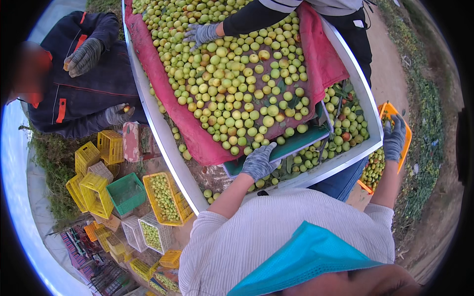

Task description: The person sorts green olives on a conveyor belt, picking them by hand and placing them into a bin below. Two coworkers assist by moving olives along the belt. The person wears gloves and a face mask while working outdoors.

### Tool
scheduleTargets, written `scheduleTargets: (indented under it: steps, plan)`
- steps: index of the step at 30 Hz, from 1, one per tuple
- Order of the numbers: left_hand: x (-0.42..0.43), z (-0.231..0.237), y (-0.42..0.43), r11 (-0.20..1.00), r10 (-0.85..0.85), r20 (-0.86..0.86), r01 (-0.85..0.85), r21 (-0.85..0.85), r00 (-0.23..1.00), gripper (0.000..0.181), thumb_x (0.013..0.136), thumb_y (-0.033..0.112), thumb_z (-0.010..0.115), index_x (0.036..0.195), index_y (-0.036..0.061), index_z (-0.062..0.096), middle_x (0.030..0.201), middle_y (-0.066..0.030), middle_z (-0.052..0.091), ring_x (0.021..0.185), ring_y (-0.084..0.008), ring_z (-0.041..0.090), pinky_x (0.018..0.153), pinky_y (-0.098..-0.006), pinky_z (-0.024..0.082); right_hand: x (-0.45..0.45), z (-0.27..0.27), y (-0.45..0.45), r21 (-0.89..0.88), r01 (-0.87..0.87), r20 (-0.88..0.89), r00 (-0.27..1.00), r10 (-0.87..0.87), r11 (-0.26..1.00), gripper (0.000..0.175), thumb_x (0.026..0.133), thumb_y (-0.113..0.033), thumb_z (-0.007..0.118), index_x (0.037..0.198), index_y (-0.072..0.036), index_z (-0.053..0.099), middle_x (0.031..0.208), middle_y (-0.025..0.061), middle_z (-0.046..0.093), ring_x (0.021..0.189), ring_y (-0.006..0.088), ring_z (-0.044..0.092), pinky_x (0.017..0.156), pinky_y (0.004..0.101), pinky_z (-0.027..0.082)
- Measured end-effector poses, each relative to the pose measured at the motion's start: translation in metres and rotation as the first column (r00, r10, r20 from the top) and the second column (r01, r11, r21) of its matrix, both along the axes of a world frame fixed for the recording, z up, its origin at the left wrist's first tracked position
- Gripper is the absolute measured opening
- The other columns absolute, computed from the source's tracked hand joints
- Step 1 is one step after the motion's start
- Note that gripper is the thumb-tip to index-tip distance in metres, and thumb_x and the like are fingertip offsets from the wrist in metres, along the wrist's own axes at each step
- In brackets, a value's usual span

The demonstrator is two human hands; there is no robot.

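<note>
My left hand (259,162), in a grey knit glove, lies at the near edge of a green tray (300,147), its fingertips beside the round green fruits (229,122). These fruits are spread on a red cloth (177,118) in a metal-edged bin (159,125). My right hand (394,138), also gloved, is out to the right over an orange plastic crate (405,148); its fingers look bent near the crate's rim, and whether it grips anything cannot be told. More green fruits (350,127), some reddish, lie with leaves in the bin's near right corner.
A co-worker's gloved hand (203,34) rests on the fruits at the far side. Another person (92,85) at the left holds small fruits in gloved hands. Yellow crates (97,194), a green crate (126,193) and filled crates (164,198) stand on the ground at left.
</note>
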State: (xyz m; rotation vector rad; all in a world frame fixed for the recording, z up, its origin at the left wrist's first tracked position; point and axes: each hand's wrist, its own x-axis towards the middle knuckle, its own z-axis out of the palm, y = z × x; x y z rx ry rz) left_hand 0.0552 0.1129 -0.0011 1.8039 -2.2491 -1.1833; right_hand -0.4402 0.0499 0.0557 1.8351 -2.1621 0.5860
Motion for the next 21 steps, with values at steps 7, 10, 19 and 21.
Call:
scheduleTargets:
  steps: [7, 10, 19, 21]
  plan:
    - [0.005, -0.005, 0.004, 0.993, 0.037, -0.171, -0.056, -0.104, 0.985, 0.064, 0.089, 0.045, 0.067, 0.138, 0.0068, 0.052, 0.134, -0.0194, 0.056, 0.126, -0.0374, 0.053, 0.108, -0.0459, 0.043, 0.242, -0.032, -0.1, 0.116, -0.626, 0.343, 0.754, 0.561, 0.771, 0.057, 0.086, -0.025, 0.071, 0.139, -0.014, 0.053, 0.146, 0.0112, 0.047, 0.136, 0.0321, 0.044, 0.112, 0.0487, 0.035]
    - [0.024, -0.006, -0.013, 0.915, 0.138, -0.324, -0.246, -0.321, 0.936, 0.048, 0.088, 0.024, 0.073, 0.131, 0.0078, 0.057, 0.133, -0.0166, 0.057, 0.125, -0.0345, 0.053, 0.11, -0.043, 0.041, 0.294, -0.043, -0.095, 0.546, -0.53, 0.186, 0.831, 0.524, 0.648, 0.072, 0.084, -0.045, 0.07, 0.148, -0.02, 0.046, 0.161, 0.0089, 0.028, 0.15, 0.0327, 0.022, 0.12, 0.0588, 0.017]
    - [0.047, -0.031, -0.112, 0.815, 0.333, 0.064, -0.252, -0.522, 0.941, 0.06, 0.094, 0.03, 0.059, 0.143, -0.0005, 0.042, 0.144, -0.0278, 0.045, 0.134, -0.0416, 0.045, 0.111, -0.0499, 0.037, 0.314, -0.09, -0.07, 0.574, -0.614, 0.171, 0.736, 0.655, 0.541, 0.063, 0.083, -0.034, 0.072, 0.142, -0.022, 0.054, 0.166, 0.011, 0.014, 0.151, 0.0313, 0.02, 0.121, 0.0575, 0.011]
    - [0.046, -0.033, -0.12, 0.789, 0.266, -0.151, -0.305, -0.534, 0.952, 0.047, 0.096, 0.021, 0.058, 0.138, 0.0014, 0.049, 0.137, -0.023, 0.052, 0.128, -0.0384, 0.051, 0.108, -0.0469, 0.041, 0.313, -0.095, -0.073, 0.551, -0.635, 0.223, 0.737, 0.638, 0.542, 0.062, 0.082, -0.032, 0.073, 0.141, -0.022, 0.055, 0.166, 0.0107, 0.015, 0.151, 0.0304, 0.021, 0.121, 0.0578, 0.011]
